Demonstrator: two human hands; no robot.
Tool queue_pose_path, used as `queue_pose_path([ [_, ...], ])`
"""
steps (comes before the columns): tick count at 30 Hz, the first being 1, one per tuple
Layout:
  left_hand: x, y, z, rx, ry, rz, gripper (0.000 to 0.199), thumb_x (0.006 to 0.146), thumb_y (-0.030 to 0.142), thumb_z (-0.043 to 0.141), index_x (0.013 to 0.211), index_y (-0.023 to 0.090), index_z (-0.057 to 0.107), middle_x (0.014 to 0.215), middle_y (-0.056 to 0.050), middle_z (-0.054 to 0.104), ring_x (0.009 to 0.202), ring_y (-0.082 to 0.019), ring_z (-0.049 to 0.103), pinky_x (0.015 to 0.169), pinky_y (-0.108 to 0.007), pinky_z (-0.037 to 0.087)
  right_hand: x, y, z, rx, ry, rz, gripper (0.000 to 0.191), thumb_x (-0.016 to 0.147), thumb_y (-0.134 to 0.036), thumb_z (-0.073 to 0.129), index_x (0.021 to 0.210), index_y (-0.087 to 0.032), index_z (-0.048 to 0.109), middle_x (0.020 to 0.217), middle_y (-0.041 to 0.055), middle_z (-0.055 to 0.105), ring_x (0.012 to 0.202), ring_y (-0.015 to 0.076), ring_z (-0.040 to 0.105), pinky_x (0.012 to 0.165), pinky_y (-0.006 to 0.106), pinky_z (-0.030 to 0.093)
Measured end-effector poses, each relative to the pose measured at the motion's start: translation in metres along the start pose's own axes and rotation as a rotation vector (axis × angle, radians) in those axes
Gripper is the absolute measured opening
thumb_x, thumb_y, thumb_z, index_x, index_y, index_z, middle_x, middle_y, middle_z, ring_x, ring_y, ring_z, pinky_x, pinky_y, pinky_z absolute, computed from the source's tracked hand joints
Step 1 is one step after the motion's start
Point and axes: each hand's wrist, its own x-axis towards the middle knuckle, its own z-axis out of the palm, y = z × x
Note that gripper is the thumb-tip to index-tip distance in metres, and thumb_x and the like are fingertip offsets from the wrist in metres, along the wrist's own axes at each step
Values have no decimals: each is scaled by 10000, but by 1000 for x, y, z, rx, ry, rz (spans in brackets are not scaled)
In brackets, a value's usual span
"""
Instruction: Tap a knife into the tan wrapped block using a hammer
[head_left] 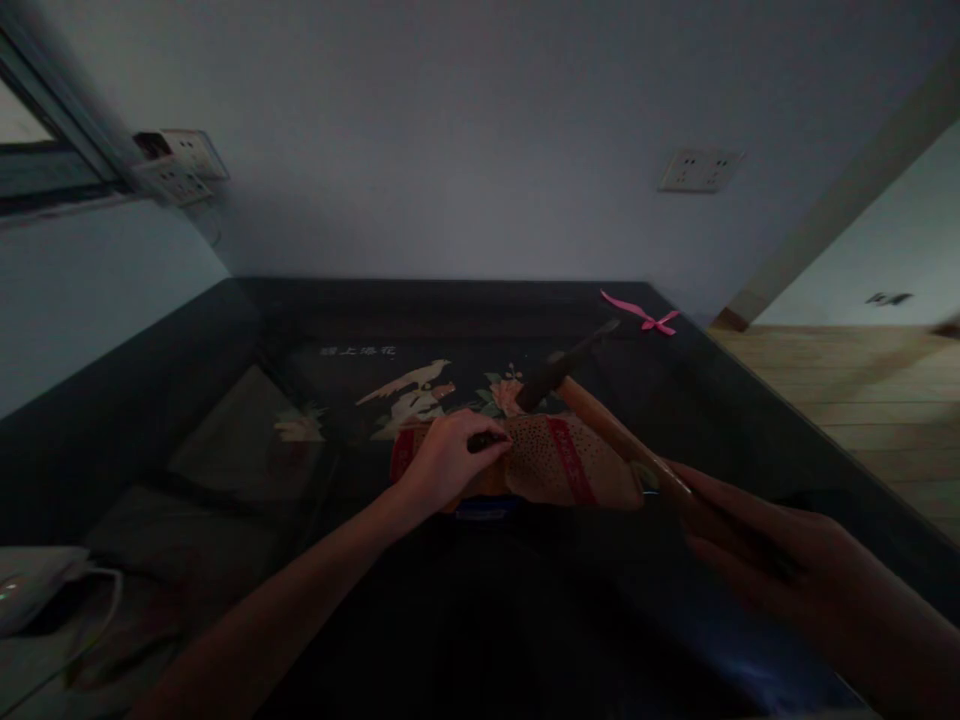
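My right hand (772, 560) is wrapped round the wooden handle of a hammer (611, 425). Its long dark head (566, 365) is raised slantwise, above and right of my left hand. The thumb and fingers of my left hand (457, 450) are pinched together over a tan, dark-dotted piece with red bands (536, 460), which lies across the dark tabletop. A small dark shape shows between those fingers, too dim to name. Under the left hand are an orange-brown patch and a blue strip (484, 508), partly covered.
The black table (525, 590) carries a printed bird and flowers and stands against a pale wall. A pink ribbon (649, 320) lies near its far right corner. At the left front is a white device (37, 585) with a cable. Sockets (701, 170) are on the wall.
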Motion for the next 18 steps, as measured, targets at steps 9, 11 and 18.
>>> queue_pose_path([
  [9, 2, 1, 2, -44, -15, -94, 63, 793, 183, 675, 801, 185, 738, 817, -25, 725, 759, -164, 657, 712, -258, 493, -3, 8, 3, -30, -143, -158, 462, 827, -276, 595, 1285, -245, 642, 1115, 78, 746, 884, 258, 746, 781, 306, 598],
  [11, 2, 2, 2, -34, -16, -105, 60, 785, 187, 680, 799, 183, 738, 818, -27, 727, 751, -167, 657, 712, -263, 491, -2, 3, 3, -50, -168, -191, 461, 831, -257, 583, 1288, -240, 640, 1116, 80, 745, 877, 251, 748, 796, 300, 591],
  [18, 1, 2, 1, -45, -27, -95, 66, 789, 202, 669, 782, 191, 733, 826, -25, 734, 773, -172, 660, 755, -276, 495, 0, 0, 4, -156, -141, -255, 458, 846, -244, 548, 1293, -186, 631, 1093, 80, 756, 816, 209, 758, 801, 255, 573],
])
